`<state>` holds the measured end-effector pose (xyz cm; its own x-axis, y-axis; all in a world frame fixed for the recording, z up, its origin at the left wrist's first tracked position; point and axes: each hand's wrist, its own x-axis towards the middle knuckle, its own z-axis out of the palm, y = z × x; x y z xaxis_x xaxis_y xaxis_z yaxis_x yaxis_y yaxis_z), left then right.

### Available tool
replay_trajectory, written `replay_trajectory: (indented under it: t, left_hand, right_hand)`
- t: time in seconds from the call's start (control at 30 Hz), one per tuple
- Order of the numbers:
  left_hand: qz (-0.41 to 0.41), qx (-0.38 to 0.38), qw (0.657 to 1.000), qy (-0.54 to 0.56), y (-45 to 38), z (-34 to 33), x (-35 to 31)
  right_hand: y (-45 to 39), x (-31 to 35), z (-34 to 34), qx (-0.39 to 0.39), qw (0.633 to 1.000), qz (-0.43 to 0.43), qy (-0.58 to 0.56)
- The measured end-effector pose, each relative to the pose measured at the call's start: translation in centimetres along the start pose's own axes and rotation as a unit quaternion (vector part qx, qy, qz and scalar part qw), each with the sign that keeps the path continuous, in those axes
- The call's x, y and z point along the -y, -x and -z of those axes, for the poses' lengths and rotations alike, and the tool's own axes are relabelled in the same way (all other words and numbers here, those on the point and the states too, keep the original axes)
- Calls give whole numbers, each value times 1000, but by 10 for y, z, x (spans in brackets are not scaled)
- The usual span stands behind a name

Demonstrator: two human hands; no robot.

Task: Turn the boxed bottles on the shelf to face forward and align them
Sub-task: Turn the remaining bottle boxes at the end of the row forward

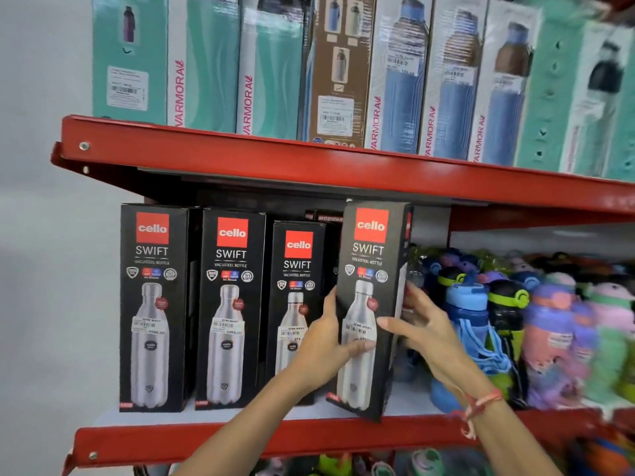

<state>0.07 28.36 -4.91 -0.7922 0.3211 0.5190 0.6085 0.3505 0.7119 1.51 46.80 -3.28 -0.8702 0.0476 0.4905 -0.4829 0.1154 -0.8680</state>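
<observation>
Head view: fourth black box [372, 304] tilted, right of three front-facing boxes [226, 310], clasped by left hand [326, 345] and right hand [421, 324], fingers curled around its sides.

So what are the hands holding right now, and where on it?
Both hold the rightmost black bottle box at mid-height: the left hand on its left edge, the right hand on its right side.
</observation>
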Motion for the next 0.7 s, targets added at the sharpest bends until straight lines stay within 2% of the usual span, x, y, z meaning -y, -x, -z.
replay_trajectory:
  t: [0.1, 0.17, 0.3, 0.47, 0.57, 0.7]
  left_hand:
    - [-4, -46, 999, -15, 2, -12, -1]
    - [0, -80, 996, -32, 0, -23, 1]
    - [24, -134, 988, -73, -13, -36, 2]
    - [88, -127, 977, -146, -24, -46, 17]
    - [123, -123, 974, -146, -22, -49, 31]
    - [118, -118, 971, -171, -18, -51, 40]
  right_hand:
    - [-4, 3, -2, 55, 996, -31, -56]
    - [-12, 6, -5, 89, 994, -48, -42]
    - [-32, 0, -14, 95, 994, -44, -11]
    - [-42, -25, -28, 73, 996, -44, -30]
    - [-40, -44, -34, 50, 997, -41, -30]
    - [-44, -57, -37, 37, 999, -23, -5]
